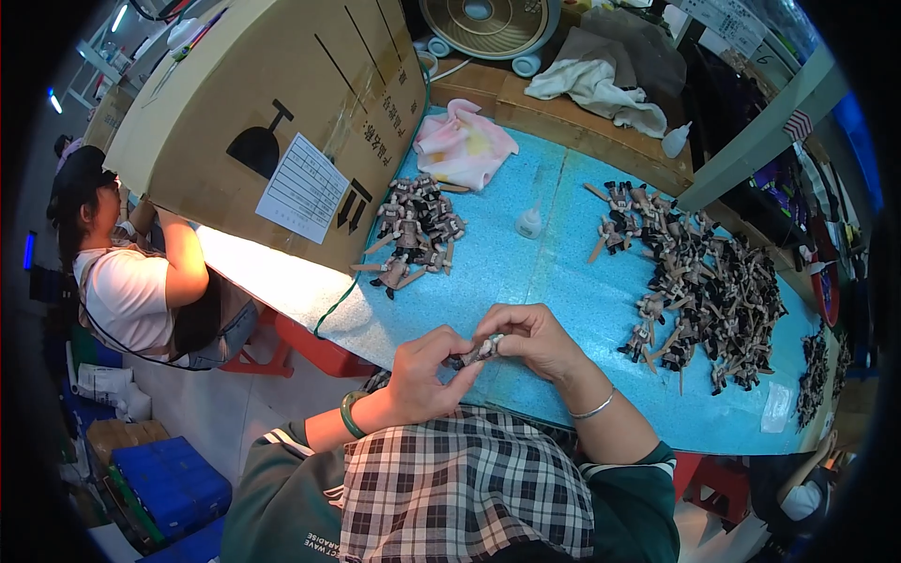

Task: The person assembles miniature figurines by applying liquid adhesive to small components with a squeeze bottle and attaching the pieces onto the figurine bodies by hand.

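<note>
Close to the near edge of the blue tabletop (375,314), a small figurine (482,352) in grey-brown and black is pinched between both hands. My left hand (424,373) grips it from the left with thumb and fingers. From the other side, my right hand (540,345) holds its pale end in a fingertip pinch. The fingers cover much of the figurine. Beyond my hands, a smaller pile of similar figurines (409,230) lies beside the carton. A large heap of them (713,281), with flat tan sticks among them, spreads over the right side.
A big cardboard carton (282,84) stands at the left. A small white dropper bottle (528,223) and a pink-white cloth (465,145) lie ahead. A fan (488,28) and rags (601,89) sit at the back. A seated co-worker (131,291) is at the far left.
</note>
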A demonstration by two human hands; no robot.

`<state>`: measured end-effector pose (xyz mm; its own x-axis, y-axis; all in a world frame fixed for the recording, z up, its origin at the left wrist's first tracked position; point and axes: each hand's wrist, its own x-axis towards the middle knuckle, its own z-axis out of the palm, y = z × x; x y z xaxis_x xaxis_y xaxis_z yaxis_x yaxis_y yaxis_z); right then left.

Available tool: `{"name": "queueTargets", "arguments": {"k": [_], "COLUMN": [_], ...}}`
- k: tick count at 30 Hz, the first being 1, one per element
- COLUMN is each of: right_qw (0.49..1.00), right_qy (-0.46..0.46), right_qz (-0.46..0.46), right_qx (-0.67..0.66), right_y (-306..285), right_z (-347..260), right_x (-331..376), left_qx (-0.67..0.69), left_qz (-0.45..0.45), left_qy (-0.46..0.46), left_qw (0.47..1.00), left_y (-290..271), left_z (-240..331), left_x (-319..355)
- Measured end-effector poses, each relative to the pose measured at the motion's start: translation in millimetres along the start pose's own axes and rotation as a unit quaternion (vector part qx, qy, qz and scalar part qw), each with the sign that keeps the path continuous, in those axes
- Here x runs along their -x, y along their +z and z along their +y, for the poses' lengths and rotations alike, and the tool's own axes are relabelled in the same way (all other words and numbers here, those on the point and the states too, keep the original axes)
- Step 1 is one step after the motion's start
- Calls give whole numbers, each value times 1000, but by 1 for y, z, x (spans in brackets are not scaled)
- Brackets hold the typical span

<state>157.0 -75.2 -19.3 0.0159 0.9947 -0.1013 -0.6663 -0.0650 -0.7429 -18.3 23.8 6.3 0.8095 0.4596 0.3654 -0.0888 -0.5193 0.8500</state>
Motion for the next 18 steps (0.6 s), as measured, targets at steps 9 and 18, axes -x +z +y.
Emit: {"name": "queueTargets", "arguments": {"k": [9,18], "right_qw": [751,686], "right_qy": [-228,-213], "right_qz": [376,399], "right_qx": [493,570], "right_y": [-14,-59], "right_z": [-18,-17], "right_x": [-13,-63], "left_qx": [-14,-8], "left_qz": [40,58], "left_qy": [-30,-23], "left_qw": [999,998], "left_y": [-16,-32], "left_z": [-8,-17], "left_x": [3,3]}}
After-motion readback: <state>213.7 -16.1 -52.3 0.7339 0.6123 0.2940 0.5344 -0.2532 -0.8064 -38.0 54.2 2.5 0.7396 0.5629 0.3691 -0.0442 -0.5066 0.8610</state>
